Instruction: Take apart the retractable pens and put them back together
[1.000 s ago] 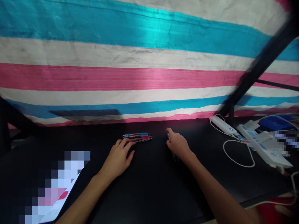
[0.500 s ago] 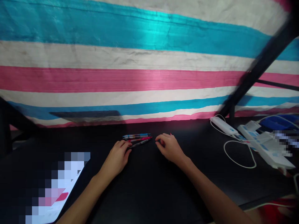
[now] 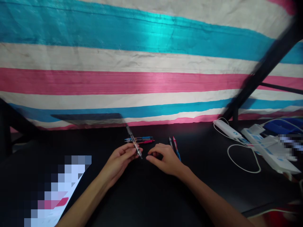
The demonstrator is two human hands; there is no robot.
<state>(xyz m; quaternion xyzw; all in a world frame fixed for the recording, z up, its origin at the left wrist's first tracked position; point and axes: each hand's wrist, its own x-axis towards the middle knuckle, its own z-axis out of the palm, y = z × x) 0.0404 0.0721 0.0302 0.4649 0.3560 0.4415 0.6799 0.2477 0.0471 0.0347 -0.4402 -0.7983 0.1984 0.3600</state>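
My left hand [image 3: 121, 159] grips a clear pen with grey and black parts [image 3: 133, 138] between thumb and fingers. The pen is raised off the black table and tilted, its upper end leaning to the left. Behind it lie a blue pen [image 3: 144, 138] and a red pen [image 3: 147, 142], side by side and pointing sideways. Just right of the held pen, my right hand [image 3: 165, 160] has its thumb and forefinger apart, with nothing seen between them. Beyond that hand, a grey pen [image 3: 170, 142] and a red pen [image 3: 174, 142] lie lengthwise, partly hidden by it.
A white power strip [image 3: 262, 146], a white device [image 3: 227, 129] and a looped white cable [image 3: 228, 154] occupy the right side. A lit screen [image 3: 55, 211], partly pixelated, is at lower left. A striped sheet [image 3: 142, 83] hangs behind the table, with a black bar [image 3: 262, 71] at right.
My left hand has lifted the grey pen from the group and turned it upward. My right hand has shifted left and nearer, uncovering the pens behind it.
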